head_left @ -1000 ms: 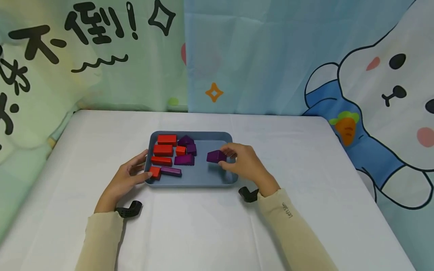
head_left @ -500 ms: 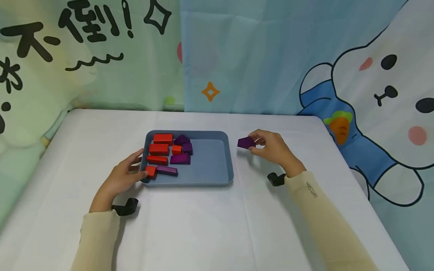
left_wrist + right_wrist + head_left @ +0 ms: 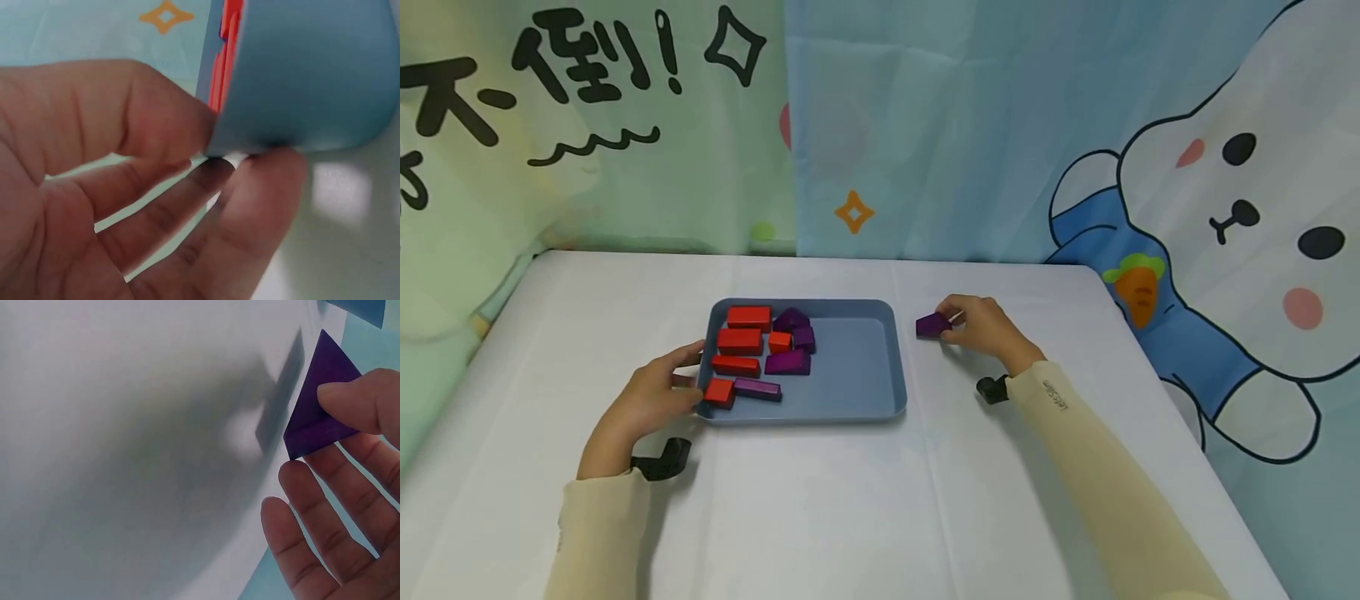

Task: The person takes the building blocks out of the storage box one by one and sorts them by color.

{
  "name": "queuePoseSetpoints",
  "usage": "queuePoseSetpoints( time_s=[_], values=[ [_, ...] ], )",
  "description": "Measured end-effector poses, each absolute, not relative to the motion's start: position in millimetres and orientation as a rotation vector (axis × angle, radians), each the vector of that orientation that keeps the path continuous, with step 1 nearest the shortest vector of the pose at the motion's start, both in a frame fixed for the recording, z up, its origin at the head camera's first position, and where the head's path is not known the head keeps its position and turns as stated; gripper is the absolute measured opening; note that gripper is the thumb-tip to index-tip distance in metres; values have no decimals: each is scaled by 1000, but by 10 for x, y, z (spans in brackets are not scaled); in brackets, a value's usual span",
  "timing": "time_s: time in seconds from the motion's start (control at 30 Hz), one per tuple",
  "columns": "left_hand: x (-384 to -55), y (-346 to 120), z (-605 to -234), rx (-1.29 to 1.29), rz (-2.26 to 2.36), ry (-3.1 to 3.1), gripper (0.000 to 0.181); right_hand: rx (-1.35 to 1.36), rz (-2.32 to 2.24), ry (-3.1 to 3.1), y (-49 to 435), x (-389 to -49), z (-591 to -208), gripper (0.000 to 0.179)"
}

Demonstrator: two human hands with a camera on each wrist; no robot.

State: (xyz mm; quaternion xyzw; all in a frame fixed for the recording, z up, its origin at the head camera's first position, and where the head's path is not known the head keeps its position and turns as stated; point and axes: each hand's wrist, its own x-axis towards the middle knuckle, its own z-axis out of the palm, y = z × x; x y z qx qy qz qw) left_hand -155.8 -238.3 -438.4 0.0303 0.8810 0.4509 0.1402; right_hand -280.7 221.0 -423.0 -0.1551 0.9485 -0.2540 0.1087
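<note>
My right hand (image 3: pixel 988 331) pinches a purple block (image 3: pixel 933 325) between thumb and fingertips, just right of the tray. In the right wrist view this purple block (image 3: pixel 319 403) has a pointed, triangular face, and its shadow lies apart from it on the cloth. At the left end of the blue-grey tray (image 3: pixel 850 408), my left hand (image 3: pixel 651 396) grips the rim. The left wrist view has thumb and fingers against the wall of the tray (image 3: pixel 306 81). Inside, red blocks (image 3: pixel 740 341) stand in a column at the left, with purple blocks (image 3: pixel 787 362) beside them.
A white cloth (image 3: pixel 820 508) covers the table under the tray. Printed curtains (image 3: pixel 925 125) hang behind the table's far edge. A black wrist camera (image 3: pixel 662 460) sits on the left wrist, another black camera (image 3: pixel 992 389) on the right.
My right hand has carried the purple block from over the tray's right part out past its right edge, then slightly lower. My left hand stays at the tray. The head view has shifted slightly.
</note>
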Motion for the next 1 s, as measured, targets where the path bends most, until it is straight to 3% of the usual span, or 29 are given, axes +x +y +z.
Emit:
queuePoseSetpoints(
  time_s=[0.23, 0.47, 0.77, 1.0],
  values=[
    [-1531, -2438, -4419, 91, 1437, 2470, 79, -466, -719, 2781, 2124, -2853, -4278, 35],
    [-1561, -2433, -4435, 98, 1506, 2415, 79, -440, -595, 2778, 2017, -2777, -4064, 49],
    [-1608, -2480, -4500, 66, 1623, 2283, 81, -779, -782, 2788, 1529, -2654, -3906, 36],
    [-1618, -2510, -4538, 68, 1643, 2256, 82, -863, -922, 2640, 1067, -2669, -3982, 36]
  ],
)
